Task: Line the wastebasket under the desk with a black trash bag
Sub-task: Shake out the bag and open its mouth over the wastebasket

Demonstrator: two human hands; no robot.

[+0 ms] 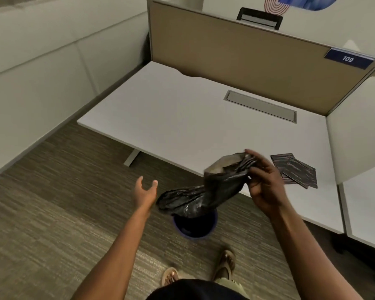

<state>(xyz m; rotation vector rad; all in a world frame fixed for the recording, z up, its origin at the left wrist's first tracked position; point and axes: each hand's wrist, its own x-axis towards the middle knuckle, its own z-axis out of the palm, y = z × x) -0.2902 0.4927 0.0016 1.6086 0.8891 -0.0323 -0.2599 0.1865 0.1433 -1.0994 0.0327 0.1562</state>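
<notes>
Above the feet, the right hand pinches the bag by one edge while the left hand is spread empty beside it, so the bag (mouth barely parted) could bunch or miss the bin below.

Counted: one table, one open bag, one bin, two folded bags, two hands, two sandalled feet.

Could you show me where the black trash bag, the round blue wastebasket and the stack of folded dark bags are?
Crumpled black plastic trash bag (212,189), head view, on its twisted middle.
Round blue wastebasket (212,225), head view, on its right rim.
Stack of folded dark bags (297,171), head view, on the top bag's flat face.
</notes>
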